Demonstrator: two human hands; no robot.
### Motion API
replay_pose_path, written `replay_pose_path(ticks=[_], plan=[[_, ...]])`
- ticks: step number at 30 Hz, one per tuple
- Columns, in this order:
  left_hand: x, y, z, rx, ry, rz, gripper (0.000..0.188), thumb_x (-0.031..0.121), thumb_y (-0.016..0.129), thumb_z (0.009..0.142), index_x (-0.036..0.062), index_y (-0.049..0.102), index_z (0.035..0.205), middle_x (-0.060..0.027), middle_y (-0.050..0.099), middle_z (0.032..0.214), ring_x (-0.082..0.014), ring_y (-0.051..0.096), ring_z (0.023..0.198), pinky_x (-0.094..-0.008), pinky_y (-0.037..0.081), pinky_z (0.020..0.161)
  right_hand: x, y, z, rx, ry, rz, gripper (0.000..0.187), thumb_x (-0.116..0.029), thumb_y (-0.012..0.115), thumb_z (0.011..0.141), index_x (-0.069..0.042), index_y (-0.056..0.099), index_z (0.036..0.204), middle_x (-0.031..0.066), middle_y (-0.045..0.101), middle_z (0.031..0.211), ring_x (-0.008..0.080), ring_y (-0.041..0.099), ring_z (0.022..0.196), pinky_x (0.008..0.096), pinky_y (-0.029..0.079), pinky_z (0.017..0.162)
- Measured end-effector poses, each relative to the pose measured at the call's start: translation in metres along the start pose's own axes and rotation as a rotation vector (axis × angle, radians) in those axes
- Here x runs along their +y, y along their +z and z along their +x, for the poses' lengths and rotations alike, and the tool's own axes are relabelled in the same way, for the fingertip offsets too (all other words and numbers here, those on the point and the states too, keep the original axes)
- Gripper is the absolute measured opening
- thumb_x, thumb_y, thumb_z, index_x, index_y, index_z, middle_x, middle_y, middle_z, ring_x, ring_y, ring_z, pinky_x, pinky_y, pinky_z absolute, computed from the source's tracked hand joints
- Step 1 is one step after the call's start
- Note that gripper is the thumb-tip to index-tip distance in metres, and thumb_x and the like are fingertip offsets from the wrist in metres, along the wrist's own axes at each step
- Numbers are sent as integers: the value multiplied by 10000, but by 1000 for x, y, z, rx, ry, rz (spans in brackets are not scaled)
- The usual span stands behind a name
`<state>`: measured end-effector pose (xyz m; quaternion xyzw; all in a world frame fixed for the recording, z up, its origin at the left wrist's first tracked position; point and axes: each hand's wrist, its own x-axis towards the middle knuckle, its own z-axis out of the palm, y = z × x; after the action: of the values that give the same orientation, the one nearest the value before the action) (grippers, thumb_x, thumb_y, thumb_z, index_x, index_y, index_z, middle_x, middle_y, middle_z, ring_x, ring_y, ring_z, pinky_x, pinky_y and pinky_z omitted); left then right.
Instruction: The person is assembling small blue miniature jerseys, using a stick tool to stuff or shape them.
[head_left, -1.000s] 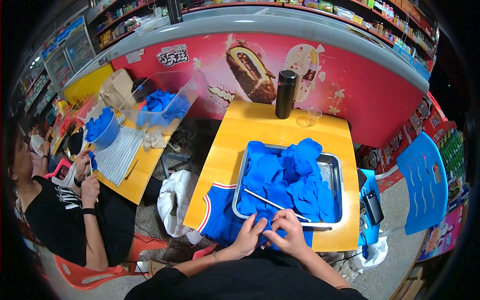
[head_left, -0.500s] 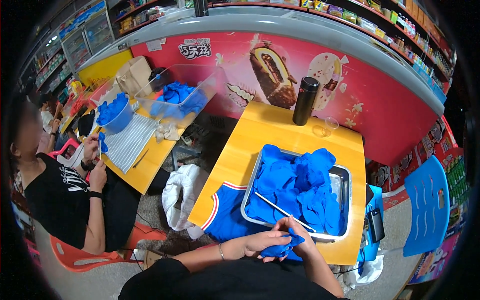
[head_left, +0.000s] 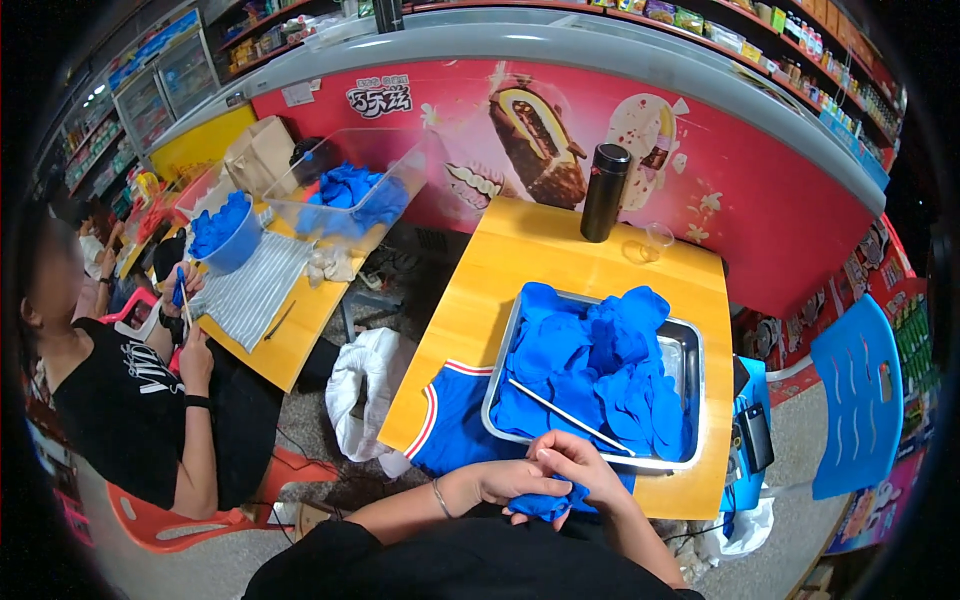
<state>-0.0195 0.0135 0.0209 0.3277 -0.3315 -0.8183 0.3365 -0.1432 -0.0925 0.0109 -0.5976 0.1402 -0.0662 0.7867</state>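
Close to my body, my left hand (head_left: 512, 484) is closed around a crumpled blue cloth piece (head_left: 548, 503). My right hand (head_left: 584, 468) grips the same piece from the other side, its thumb and fingers bent over the top. Part of the cloth is hidden by my fingers. Just beyond my hands stands a metal tray (head_left: 692, 400) heaped with blue cloth pieces (head_left: 550, 345), some of them rounded. A thin white stick (head_left: 570, 415) lies slantwise over the heap, its lower end near the tray's front rim.
Under the tray's left side lies a blue garment (head_left: 455, 410) with striped trim. A black flask (head_left: 605, 195) and a clear cup (head_left: 655, 240) stand at the table's back. On the left, a co-worker (head_left: 140, 400) handles a stick and blue cloth. A blue chair (head_left: 855, 400) stands right.
My hands have shifted slightly and the cloth sits lower, with less of it showing above my fingers. The co-worker's hands have moved a little. The tray's contents look the same.
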Motion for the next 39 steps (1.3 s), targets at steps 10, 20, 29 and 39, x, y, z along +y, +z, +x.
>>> replay_pose_path(ticks=[10, 20, 29, 39], plan=[[-4, -8, 2, -28, 65, 22, 391, 336, 473, 921, -31, 608, 925, -114, 643, 891, -111, 542, 429, -174, 380, 327, -18, 2, -2, 63, -72, -403, 120, -112, 648, 818, -22, 569, 830, 17, 571, 828, 69, 529, 739, 200, 439, 652], [-15, -10, 5, 17, 139, 42, 346, 345, 507, 911, 13, 602, 923, -90, 644, 876, -107, 552, 466, -177, 408, 359, -21, 4, -6, 174, -83, -645, 127, -100, 663, 780, -14, 569, 789, 35, 561, 779, 78, 550, 687, 204, 454, 617], [-15, -10, 0, 8, 242, 125, 319, 355, 545, 892, 47, 570, 973, -62, 646, 863, -80, 548, 484, -166, 399, 362, -21, 9, -7, 172, -169, -671, 167, -181, 627, 779, -35, 546, 783, 62, 533, 728, 120, 541, 644, 236, 430, 571], [-27, -22, -3, -99, 230, 17, 474, 390, 610, 842, 15, 522, 1119, -116, 627, 956, -124, 613, 742, -186, 479, 420, -18, 15, -2, 45, -284, -632, 234, -189, 562, 818, -1, 588, 954, 119, 595, 860, 210, 616, 749, 287, 491, 663]])
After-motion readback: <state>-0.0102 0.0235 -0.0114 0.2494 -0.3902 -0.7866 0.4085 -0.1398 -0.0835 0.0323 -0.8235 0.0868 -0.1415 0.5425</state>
